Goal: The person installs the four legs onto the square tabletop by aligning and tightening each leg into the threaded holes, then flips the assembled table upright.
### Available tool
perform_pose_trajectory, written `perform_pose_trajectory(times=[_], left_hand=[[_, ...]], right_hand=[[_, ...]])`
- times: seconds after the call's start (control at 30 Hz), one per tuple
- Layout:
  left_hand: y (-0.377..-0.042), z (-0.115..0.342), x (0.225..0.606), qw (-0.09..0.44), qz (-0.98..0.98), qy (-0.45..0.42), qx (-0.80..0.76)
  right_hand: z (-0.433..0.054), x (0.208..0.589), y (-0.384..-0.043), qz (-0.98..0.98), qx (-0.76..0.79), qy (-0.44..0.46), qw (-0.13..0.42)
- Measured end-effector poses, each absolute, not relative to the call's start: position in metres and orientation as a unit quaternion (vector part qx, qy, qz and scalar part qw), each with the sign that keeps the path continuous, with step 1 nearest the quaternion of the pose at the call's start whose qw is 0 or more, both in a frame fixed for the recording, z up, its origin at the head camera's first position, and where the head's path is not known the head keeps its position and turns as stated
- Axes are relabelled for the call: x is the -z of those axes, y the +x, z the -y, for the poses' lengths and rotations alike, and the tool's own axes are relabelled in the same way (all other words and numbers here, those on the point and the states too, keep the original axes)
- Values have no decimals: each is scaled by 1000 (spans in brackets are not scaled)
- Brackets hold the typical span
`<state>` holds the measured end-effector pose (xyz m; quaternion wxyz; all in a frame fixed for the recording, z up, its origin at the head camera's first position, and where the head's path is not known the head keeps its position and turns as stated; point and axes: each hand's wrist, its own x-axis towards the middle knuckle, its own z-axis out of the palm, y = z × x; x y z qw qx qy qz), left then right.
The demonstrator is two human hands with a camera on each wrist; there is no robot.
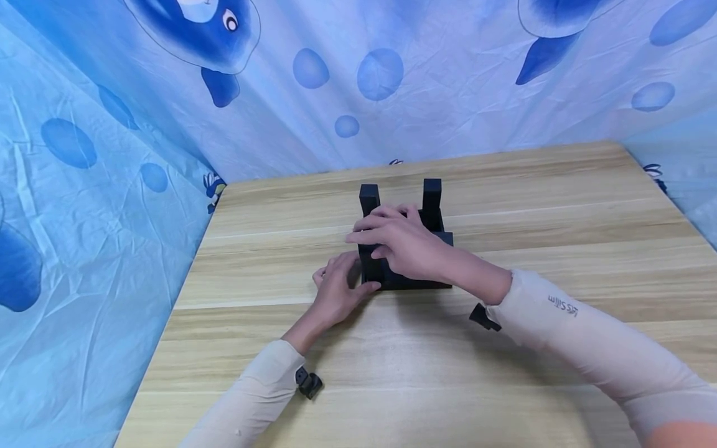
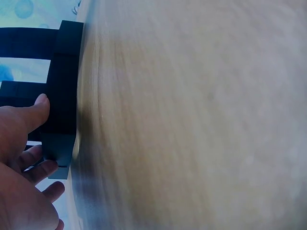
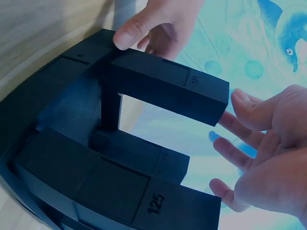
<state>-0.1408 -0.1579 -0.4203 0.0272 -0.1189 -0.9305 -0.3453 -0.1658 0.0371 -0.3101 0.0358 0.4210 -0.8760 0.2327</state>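
A black base (image 1: 417, 281) with several upright black square posts stands on the table. Raised numbers mark the posts, and "125" is readable on one post (image 3: 120, 187) in the right wrist view. My left hand (image 1: 336, 291) holds the base's near left corner, its thumb along the front and its fingers around the side. Above the near left post (image 3: 177, 81), my right hand (image 1: 411, 249) has its fingers spread. Its thumb and index finger are at the top end of that post; whether they touch it I cannot tell. The right hand hides part of the structure in the head view.
The wood-grain table (image 1: 560, 230) extends on all sides of the structure. Blue curtains (image 1: 448, 74) with sea-animal prints hang behind it and along the left. A small black wrist device (image 1: 309, 382) is worn below my left sleeve, another (image 1: 484, 317) below the right.
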Motion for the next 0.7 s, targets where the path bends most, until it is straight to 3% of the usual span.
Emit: perform_pose_trajectory(times=[0.4,0.7], left_hand=[[-141,157,421,31,930,-120,346],[-141,156,420,26,934,-113,338]], right_hand=[[-34,321,-170,866,-230,435,95],[-33,322,-174,866,-225,434,105]])
